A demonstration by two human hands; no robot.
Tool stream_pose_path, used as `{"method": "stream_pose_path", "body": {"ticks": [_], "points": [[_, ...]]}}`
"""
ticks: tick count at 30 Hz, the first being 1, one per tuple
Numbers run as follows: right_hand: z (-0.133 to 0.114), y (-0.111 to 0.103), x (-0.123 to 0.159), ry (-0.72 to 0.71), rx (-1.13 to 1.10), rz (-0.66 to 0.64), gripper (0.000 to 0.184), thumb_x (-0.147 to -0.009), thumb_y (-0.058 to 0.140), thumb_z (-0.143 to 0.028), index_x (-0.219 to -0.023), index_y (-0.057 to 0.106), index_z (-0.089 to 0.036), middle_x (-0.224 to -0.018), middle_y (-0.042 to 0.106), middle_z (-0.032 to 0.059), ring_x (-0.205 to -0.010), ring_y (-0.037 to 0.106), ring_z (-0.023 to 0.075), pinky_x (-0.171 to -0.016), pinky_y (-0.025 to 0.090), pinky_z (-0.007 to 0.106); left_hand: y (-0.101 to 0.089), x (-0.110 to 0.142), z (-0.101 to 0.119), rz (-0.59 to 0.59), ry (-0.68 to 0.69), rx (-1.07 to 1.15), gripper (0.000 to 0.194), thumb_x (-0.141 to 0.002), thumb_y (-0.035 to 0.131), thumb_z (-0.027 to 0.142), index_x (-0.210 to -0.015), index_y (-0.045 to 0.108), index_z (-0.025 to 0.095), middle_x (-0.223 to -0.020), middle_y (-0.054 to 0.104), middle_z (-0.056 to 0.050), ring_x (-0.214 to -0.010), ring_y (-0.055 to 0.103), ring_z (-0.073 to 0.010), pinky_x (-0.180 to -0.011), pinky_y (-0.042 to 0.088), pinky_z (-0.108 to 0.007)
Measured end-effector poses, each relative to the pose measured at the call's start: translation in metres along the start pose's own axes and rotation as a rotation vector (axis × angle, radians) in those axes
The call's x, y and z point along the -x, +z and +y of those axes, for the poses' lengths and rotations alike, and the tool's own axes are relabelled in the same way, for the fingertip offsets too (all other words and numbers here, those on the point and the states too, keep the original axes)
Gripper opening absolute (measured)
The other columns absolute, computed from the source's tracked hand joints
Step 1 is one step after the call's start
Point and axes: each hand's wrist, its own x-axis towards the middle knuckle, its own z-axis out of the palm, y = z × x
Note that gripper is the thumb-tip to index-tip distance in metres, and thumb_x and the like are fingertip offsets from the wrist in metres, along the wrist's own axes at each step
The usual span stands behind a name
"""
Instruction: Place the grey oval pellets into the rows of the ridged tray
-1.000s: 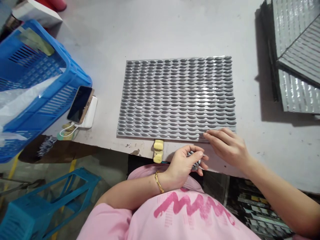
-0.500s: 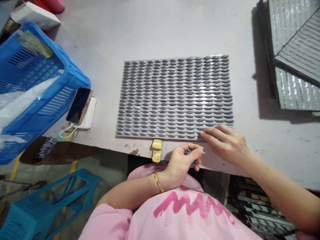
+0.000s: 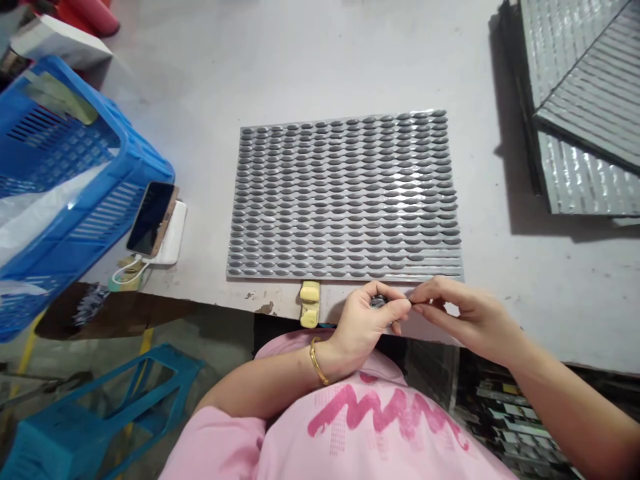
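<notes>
Studded grey sheet (image 3: 344,199) on chipped white bench (image 3: 350,67), blue crate (image 3: 65,167) nearby.

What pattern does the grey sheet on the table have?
The sheet has staggered rows of raised grey ovals, and it shows best in the head view.

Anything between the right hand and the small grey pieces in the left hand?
Nothing visible. The fingertips of the right hand are at the left hand, beside the small grey pieces it grips.
</notes>
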Motion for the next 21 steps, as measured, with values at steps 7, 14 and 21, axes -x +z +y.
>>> {"method": "stream_pose_path", "body": {"ticks": [7,14,21], "points": [[0.028,-0.009,-0.008,-0.204,0.400,0.240,0.025,-0.091,0.059,-0.008,-0.108,0.069,-0.024,-0.098,0.072,0.0055,-0.086,0.067,0.0185,-0.078,0.054,0.032,0.005,0.005,0.006,0.060,-0.124,0.202,0.025,-0.085,0.057,0.024,-0.108,0.058,0.013,-0.096,0.069,-0.009,-0.071,0.067,-0.0147,-0.056,0.050,-0.024],[0.037,-0.012,-0.012,-0.318,0.834,0.189,0.025,-0.088,0.062,-0.007,-0.110,0.066,-0.020,-0.098,0.072,0.0055,-0.086,0.064,0.0204,-0.067,0.049,0.031,0.004,0.007,-0.001,-0.019,-0.130,0.133,0.020,-0.089,0.058,0.031,-0.098,0.046,0.018,-0.092,0.072,-0.009,-0.064,0.068,-0.0158,-0.049,0.048,-0.022],[0.032,-0.014,-0.014,-0.261,0.704,0.185,0.019,-0.090,0.061,-0.011,-0.104,0.069,-0.022,-0.097,0.071,0.0054,-0.086,0.064,0.0193,-0.070,0.050,0.031,0.005,0.006,-0.001,-0.036,-0.131,0.177,0.032,-0.078,0.077,0.039,-0.090,0.064,0.012,-0.092,0.069,-0.007,-0.067,0.063,-0.0107,-0.054,0.046,-0.020]]}}
